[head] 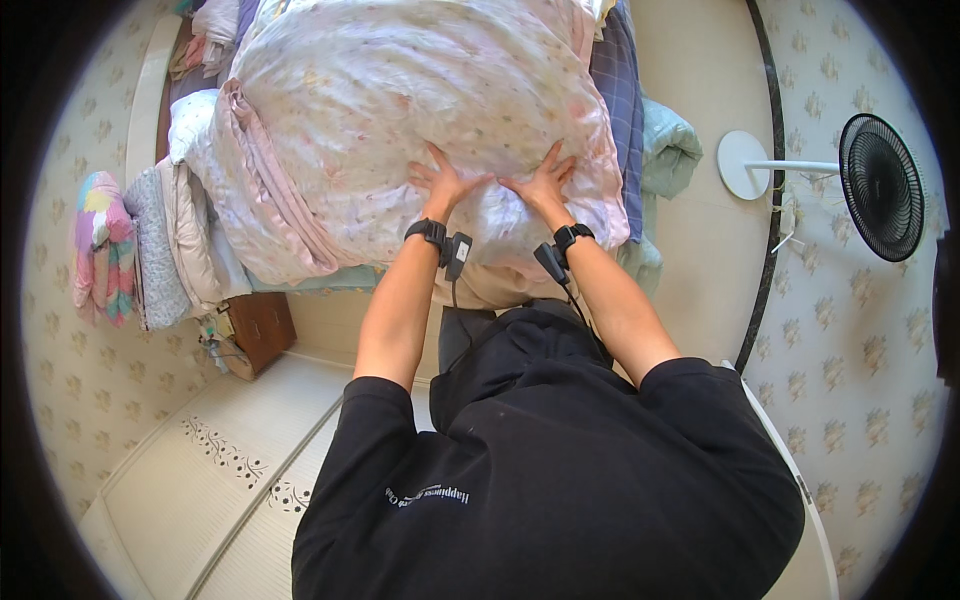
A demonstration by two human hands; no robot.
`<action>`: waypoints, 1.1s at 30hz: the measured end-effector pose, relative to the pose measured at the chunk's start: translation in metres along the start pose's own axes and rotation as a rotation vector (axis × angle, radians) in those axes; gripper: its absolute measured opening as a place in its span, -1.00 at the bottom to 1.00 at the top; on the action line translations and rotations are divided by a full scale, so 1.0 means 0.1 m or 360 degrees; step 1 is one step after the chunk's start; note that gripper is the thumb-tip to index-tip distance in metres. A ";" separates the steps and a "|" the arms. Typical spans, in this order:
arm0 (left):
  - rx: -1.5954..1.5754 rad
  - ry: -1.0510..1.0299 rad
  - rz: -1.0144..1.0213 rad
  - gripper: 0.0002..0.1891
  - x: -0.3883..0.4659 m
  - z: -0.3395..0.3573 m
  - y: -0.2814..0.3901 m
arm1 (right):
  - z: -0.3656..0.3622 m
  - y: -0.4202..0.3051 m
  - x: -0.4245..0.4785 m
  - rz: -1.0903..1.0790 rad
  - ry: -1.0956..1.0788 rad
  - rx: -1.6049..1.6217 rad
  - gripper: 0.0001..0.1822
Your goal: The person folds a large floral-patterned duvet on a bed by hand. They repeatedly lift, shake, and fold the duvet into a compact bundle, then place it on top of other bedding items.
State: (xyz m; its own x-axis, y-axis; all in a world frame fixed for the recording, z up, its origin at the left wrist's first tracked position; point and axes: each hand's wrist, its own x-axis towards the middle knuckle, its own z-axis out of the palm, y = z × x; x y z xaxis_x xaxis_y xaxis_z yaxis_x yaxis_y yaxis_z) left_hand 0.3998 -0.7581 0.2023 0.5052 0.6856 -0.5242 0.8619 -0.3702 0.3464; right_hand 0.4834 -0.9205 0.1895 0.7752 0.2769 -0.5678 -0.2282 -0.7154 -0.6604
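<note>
A pale floral quilt (pixel 367 112) with a pink border lies spread over the bed before me. My left hand (pixel 444 180) rests on its near part, fingers apart. Beside it, my right hand (pixel 541 180) also presses on the fabric with spread fingers, and the two thumbs point towards each other with a small gap between. Both hands hold nothing. Toward the left, the quilt's pink edge (pixel 277 180) lies in layered folds. Around each wrist is a black strap with a small device and a cable.
Several folded quilts (pixel 161 240) are stacked at the bed's left end, beside a brown wooden cabinet (pixel 259 330). A blue checked sheet (pixel 619 97) and a rolled green quilt (pixel 670 142) lie along the right side. Farther right a white-based fan (pixel 742 165) stands on the floor by the wall.
</note>
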 end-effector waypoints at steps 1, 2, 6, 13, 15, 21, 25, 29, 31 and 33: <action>-0.0012 -0.0009 -0.0021 0.62 0.01 0.02 0.02 | -0.02 0.00 0.00 0.0004 -0.0008 0.0004 0.55; -0.0002 -0.0012 -0.0033 0.62 0.01 0.03 0.03 | -0.02 0.00 -0.01 0.0007 -0.0019 0.0008 0.55; -0.0001 -0.0018 -0.0088 0.61 -0.01 0.08 0.19 | -0.04 0.00 -0.03 0.0059 0.0002 0.0010 0.51; 0.0058 0.0035 -0.0019 0.63 0.01 0.12 0.06 | 0.09 -0.04 -0.18 0.0082 0.0006 -0.0045 0.41; 0.0088 0.0011 0.0002 0.63 0.00 0.12 0.05 | 0.08 -0.03 -0.16 0.0109 -0.0008 -0.0045 0.39; 0.0159 -0.0014 -0.0061 0.62 -0.01 0.10 0.06 | 0.06 -0.02 -0.13 0.0126 -0.0032 -0.0053 0.36; 0.0242 -0.0111 -0.0060 0.59 -0.01 0.06 0.01 | 0.06 0.01 -0.15 0.0108 -0.0015 -0.0066 0.34; 0.0245 -0.0107 -0.0079 0.57 -0.03 0.04 -0.01 | 0.06 -0.03 -0.19 0.0134 0.0000 -0.0071 0.33; 0.0258 -0.0123 -0.0091 0.56 -0.05 0.03 0.05 | 0.05 -0.02 -0.17 0.0153 0.0021 -0.0085 0.33; 0.0184 -0.0126 -0.0066 0.55 -0.05 0.04 0.09 | 0.06 -0.02 -0.17 0.0158 0.0052 -0.0089 0.33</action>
State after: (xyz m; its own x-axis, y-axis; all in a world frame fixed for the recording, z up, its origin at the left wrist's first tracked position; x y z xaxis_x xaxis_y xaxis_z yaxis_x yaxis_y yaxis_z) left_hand 0.4054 -0.7677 0.2048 0.4667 0.6521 -0.5975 0.8792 -0.4153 0.2334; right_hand 0.4675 -0.9200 0.1976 0.7693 0.1823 -0.6123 -0.2723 -0.7734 -0.5724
